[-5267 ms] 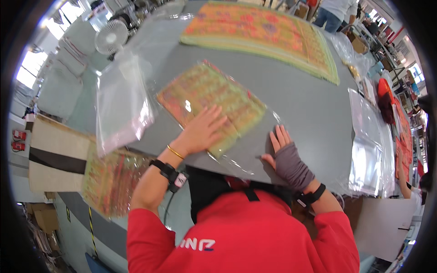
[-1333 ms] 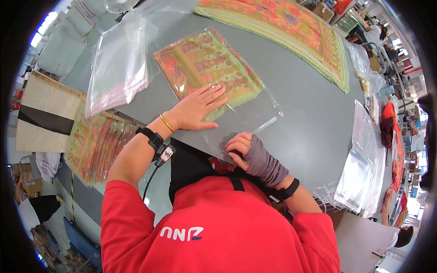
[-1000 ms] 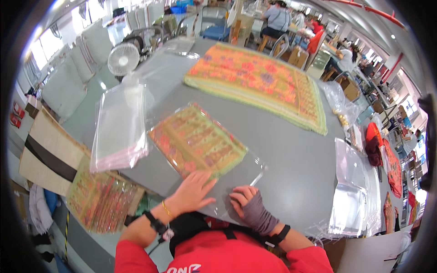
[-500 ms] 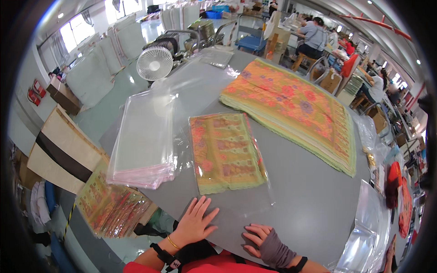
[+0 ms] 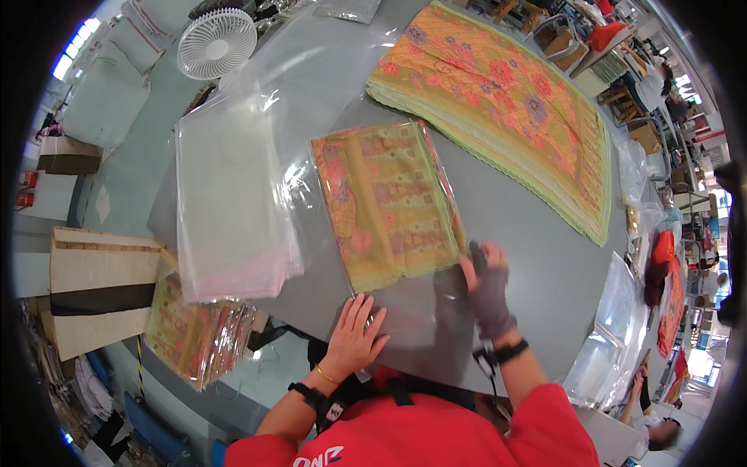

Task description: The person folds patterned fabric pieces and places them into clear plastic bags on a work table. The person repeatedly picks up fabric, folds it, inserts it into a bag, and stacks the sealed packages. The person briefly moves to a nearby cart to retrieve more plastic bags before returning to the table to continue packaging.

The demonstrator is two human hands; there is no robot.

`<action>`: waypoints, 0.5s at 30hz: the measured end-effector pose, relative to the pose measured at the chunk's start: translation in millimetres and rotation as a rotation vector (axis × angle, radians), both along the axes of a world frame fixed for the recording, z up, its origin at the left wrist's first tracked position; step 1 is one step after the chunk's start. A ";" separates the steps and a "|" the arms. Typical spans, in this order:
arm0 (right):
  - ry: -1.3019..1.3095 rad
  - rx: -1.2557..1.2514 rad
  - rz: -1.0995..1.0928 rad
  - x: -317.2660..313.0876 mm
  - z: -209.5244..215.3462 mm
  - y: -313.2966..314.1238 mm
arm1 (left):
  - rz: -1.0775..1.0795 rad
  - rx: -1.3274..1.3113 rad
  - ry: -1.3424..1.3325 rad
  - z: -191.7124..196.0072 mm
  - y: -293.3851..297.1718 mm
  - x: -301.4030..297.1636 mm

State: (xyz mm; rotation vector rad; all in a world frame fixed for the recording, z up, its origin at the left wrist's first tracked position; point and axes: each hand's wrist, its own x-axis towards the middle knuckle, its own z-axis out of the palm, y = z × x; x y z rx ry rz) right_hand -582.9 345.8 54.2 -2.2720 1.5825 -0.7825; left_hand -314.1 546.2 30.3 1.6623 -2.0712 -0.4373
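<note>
A folded orange and green floral cloth (image 5: 389,210) lies flat in a clear plastic bag on the grey table. My left hand (image 5: 355,335) rests at the bag's near left corner, fingers stretched out over the clear flap. At the near right corner is my right hand (image 5: 489,292), in a grey fingerless glove, its thumb apart from its bent fingers by the bag's edge. Left of the bagged cloth lies a stack of clear plastic bags (image 5: 229,194) with pinkish near edges. A larger pile of matching floral cloths (image 5: 498,101) lies to the far right.
Below the table's left edge sits a stack of bagged cloths (image 5: 198,331), by a beige board with a black band (image 5: 105,300). A white fan (image 5: 218,43) stands at the far left. More clear plastic (image 5: 611,342) lies along the right edge; people sit farther off.
My view has tilted downward. My right hand has moved forward and right to the bagged cloth's near right corner. My left hand stays by the near left corner.
</note>
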 end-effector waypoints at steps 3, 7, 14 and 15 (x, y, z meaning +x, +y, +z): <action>-0.393 0.478 -0.107 40.8 -19.9 -58.6 | -0.018 0.034 0.077 10.0 -1.2 5.6; -0.240 0.520 0.129 73.9 27.6 -114.1 | 0.066 0.073 0.197 33.7 11.1 19.3; 0.181 -0.210 0.541 132.0 222.1 -65.6 | 0.362 0.156 0.317 53.0 112.7 60.8; 0.347 -0.130 0.545 146.6 223.5 -51.5 | 0.402 0.163 0.286 49.9 131.4 65.4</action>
